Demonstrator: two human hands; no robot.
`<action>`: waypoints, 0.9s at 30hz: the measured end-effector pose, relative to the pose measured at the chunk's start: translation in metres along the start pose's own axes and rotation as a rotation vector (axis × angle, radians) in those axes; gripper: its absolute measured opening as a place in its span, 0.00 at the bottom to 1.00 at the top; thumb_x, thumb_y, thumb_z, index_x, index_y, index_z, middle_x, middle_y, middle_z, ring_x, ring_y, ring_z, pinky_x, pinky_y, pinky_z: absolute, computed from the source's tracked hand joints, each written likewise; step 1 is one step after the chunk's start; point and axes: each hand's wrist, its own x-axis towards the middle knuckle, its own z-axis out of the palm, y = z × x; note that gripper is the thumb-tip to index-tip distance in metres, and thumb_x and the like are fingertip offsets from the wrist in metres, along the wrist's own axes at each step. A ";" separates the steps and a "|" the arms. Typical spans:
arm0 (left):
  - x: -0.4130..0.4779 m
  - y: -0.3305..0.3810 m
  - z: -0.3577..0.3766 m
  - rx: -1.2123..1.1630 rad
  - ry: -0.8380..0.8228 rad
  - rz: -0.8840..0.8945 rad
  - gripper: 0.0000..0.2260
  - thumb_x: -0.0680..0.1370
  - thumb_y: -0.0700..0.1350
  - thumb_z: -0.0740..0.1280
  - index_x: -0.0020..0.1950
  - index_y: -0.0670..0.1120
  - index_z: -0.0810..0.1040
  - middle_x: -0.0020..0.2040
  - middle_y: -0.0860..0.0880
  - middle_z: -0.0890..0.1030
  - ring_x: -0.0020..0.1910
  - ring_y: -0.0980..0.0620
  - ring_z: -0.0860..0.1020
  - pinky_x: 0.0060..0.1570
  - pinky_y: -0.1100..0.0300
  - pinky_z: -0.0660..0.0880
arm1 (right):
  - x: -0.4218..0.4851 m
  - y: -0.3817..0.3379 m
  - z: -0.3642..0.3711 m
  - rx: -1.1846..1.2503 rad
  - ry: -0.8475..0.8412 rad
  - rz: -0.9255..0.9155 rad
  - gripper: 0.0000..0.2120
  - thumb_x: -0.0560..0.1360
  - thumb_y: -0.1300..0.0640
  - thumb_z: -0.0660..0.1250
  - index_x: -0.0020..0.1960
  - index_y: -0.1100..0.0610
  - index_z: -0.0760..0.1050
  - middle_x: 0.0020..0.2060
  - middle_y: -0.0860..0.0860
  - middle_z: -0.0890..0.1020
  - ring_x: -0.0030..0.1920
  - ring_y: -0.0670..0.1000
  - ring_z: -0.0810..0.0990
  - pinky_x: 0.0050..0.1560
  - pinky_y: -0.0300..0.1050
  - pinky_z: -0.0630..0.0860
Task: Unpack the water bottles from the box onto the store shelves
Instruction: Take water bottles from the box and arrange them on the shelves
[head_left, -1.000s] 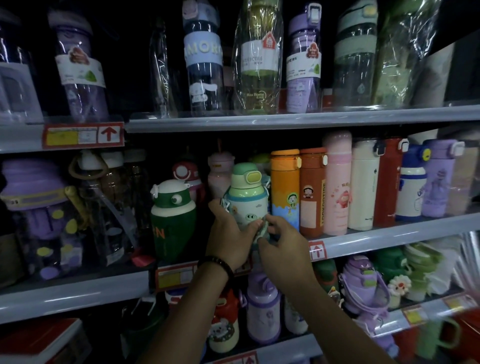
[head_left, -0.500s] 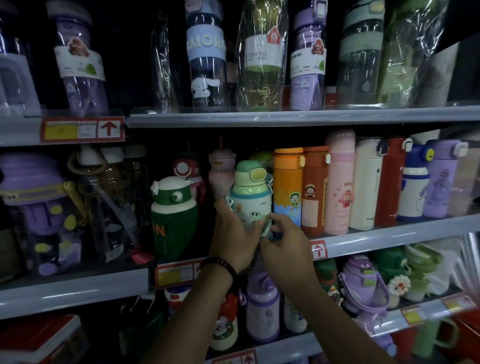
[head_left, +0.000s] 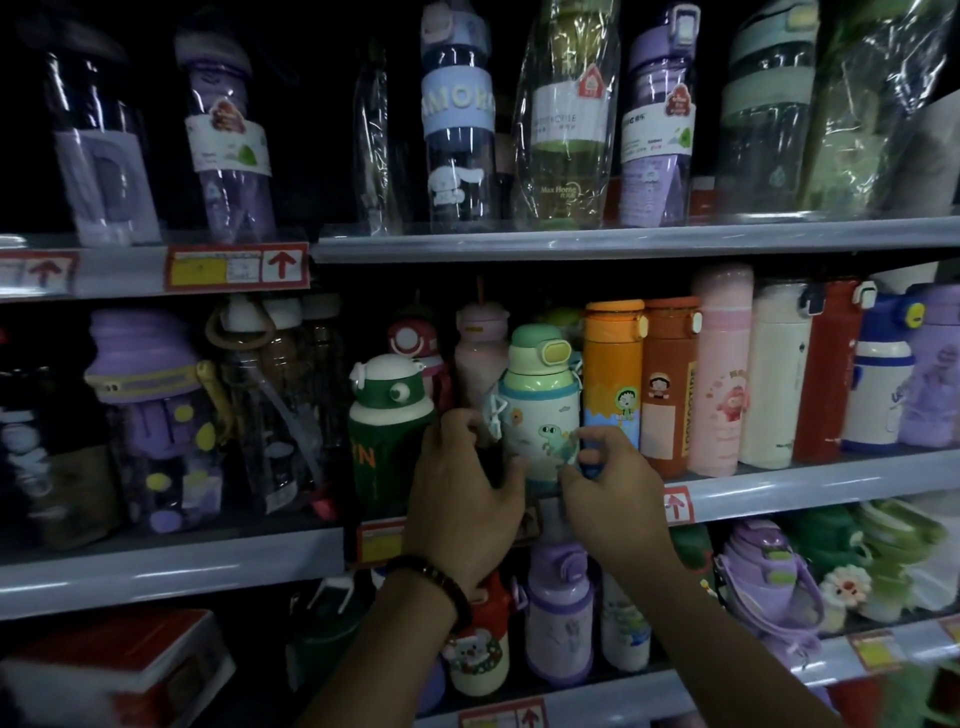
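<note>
A pale green and white dinosaur bottle (head_left: 540, 410) with a green cap stands at the front of the middle shelf (head_left: 810, 480), between a green frog-eyed bottle (head_left: 387, 421) and an orange bottle (head_left: 613, 374). My left hand (head_left: 462, 499), with a dark bead bracelet on its wrist, curls around the bottle's lower left side by its strap clip. My right hand (head_left: 613, 493) pinches its lower right edge. The bottle's base is hidden behind my hands. No box of bottles is in view.
Tall wrapped bottles fill the top shelf (head_left: 623, 241). Flasks in orange, pink, white and red stand tightly packed to the right. Purple bottles (head_left: 150, 415) stand on the left. Small bottles crowd the lower shelf (head_left: 571, 696). A red-topped package (head_left: 124, 670) lies at the lower left.
My hands have spread apart to the bottle's two sides, uncovering its dinosaur print. The bottle stands slightly further right, close to the orange one.
</note>
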 end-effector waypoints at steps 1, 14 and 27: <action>-0.002 -0.002 -0.006 0.013 0.031 0.007 0.20 0.78 0.53 0.73 0.65 0.54 0.68 0.60 0.53 0.73 0.57 0.53 0.75 0.52 0.57 0.77 | 0.000 0.000 0.000 -0.003 -0.002 0.002 0.18 0.77 0.61 0.72 0.65 0.52 0.76 0.55 0.50 0.83 0.51 0.52 0.81 0.48 0.44 0.76; -0.009 -0.039 -0.068 0.061 0.274 -0.142 0.30 0.73 0.48 0.78 0.68 0.55 0.65 0.66 0.48 0.68 0.65 0.48 0.70 0.63 0.48 0.75 | -0.028 -0.057 0.060 0.158 -0.079 -0.232 0.13 0.74 0.61 0.71 0.57 0.50 0.77 0.45 0.47 0.81 0.46 0.44 0.81 0.43 0.35 0.75; 0.000 -0.069 -0.067 -0.193 -0.012 -0.168 0.34 0.72 0.51 0.77 0.76 0.61 0.67 0.68 0.55 0.78 0.67 0.54 0.78 0.68 0.48 0.76 | -0.054 -0.066 0.089 0.110 -0.219 -0.250 0.24 0.77 0.59 0.66 0.73 0.52 0.76 0.62 0.49 0.80 0.61 0.46 0.79 0.66 0.42 0.75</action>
